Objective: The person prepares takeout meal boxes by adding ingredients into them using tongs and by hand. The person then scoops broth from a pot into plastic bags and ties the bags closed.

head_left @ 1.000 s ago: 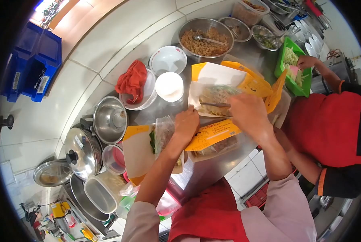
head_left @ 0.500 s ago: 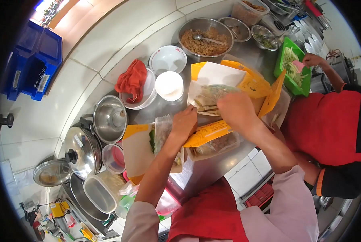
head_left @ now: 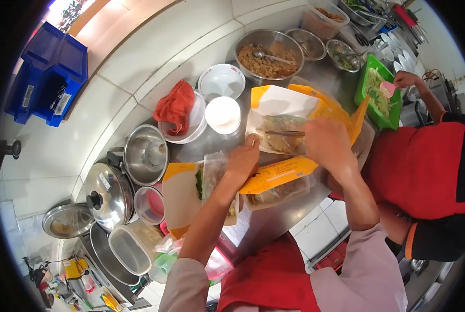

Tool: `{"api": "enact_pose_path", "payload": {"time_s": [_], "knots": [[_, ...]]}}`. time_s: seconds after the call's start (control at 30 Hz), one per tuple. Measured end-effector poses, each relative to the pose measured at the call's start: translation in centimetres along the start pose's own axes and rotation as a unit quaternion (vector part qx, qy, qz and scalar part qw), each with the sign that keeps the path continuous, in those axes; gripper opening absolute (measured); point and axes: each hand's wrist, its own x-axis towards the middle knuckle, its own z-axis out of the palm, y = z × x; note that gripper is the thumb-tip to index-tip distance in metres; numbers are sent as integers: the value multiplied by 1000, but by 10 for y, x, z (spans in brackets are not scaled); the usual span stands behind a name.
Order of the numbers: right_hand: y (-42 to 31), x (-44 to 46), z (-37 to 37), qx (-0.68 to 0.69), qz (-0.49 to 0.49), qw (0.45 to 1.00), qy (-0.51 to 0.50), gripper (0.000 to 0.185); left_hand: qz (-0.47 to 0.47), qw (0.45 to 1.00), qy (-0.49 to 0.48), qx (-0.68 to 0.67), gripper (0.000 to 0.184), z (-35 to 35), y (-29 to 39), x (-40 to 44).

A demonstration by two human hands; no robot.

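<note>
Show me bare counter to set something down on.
Bare: the counter behind the open yellow box, bounded by the green basket and small steel bowl; also a strip between the near box and the counter's front edge. Crowded: the left end, packed with a steel lid and plastic tub.

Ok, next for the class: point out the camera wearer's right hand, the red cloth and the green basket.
Right hand [head_left: 328, 144], head view: back of the hand.
Red cloth [head_left: 175, 106], head view: middle of its bunched fabric.
Green basket [head_left: 384, 122], head view: its wall.
</note>
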Motion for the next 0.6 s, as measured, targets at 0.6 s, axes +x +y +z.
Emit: {"api": "enact_pose_path", "payload": {"time_s": [0.6], "knots": [[-14, -53, -25, 84, -9, 991, 100, 17, 15, 987, 62, -146, 37, -27, 5, -50]]}}
